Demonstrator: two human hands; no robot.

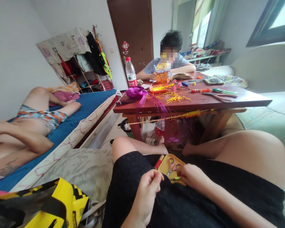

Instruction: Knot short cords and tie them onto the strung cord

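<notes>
Left hand (148, 186) seems pinched, right hand (193, 176) (curled) over a smooth, round-cornered tray (165, 163).

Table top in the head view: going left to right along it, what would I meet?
Red-capped bottle, orange drink container, open book, red tool, green tool; overlapping things are left out.

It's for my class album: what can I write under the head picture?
Two hands work over a black skirt, near scissors in a yellow tray.
</notes>
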